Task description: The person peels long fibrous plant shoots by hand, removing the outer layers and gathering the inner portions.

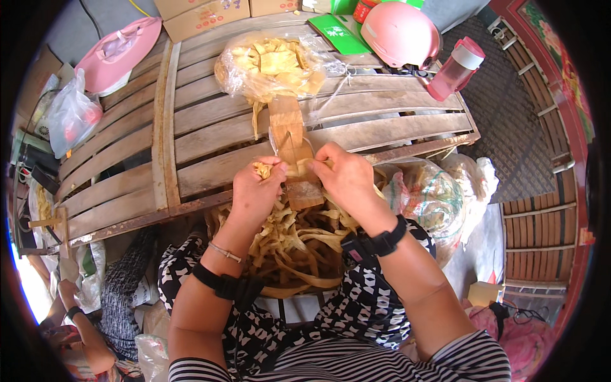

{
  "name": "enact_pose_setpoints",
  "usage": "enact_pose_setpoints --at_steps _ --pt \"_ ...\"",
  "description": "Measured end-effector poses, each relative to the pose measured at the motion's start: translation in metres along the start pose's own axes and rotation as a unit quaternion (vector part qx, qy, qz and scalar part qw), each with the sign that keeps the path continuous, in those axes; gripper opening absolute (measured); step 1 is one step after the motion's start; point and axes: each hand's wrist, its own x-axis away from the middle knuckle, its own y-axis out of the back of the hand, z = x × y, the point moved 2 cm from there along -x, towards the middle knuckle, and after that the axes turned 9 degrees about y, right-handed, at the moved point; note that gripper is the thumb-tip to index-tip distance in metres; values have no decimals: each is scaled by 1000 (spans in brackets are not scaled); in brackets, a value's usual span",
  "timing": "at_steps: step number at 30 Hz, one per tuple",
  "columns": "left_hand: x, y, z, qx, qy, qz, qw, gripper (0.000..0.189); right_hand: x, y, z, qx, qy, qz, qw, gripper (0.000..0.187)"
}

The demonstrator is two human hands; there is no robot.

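A pale yellow strip (298, 168) of dried, leaf-like material is stretched between my hands over a narrow wooden board (288, 125). My left hand (260, 184) pinches its left end, with a crumpled yellow bit by the fingers. My right hand (341, 169) pinches the other end. A small upright peg or nail stands on the board, beyond my hands. Behind the board, a clear plastic bag (228, 64) holds a heap of folded yellow pieces (277, 62). Long yellow strips (305, 238) lie piled below the board, between my knees.
The board rests on a slatted table (210, 138) with a rusty metal edge. On it are a pink helmet (401, 33), a pink bottle (453, 71), a green booklet (339, 33), a pink hat (119, 52) and cardboard boxes (205, 19). Full sacks (429, 191) stand at right. Another person's arm (86, 329) shows lower left.
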Motion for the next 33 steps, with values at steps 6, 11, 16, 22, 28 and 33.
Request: enact_pose_setpoints --at_steps 6,11,16,22,28,33 --pt "4 29 -10 -110 -104 -60 987 22 6 4 3 -130 61 -93 985 17" --pt "65 -1 -24 146 75 47 985 20 27 7 46 -167 358 -68 916 19" --pt "79 -5 -35 -96 250 254 929 20 33 25 48 -279 418 -75 861 15" --pt "104 3 -76 42 58 456 887 28 20 39 43 -273 282 -73 917 16" --pt "69 22 -46 -409 -385 105 821 32 48 -14 28 -580 -134 262 760 16" --pt "73 17 -49 -345 -478 65 805 22 62 -21 47 -736 -242 251 580 13"
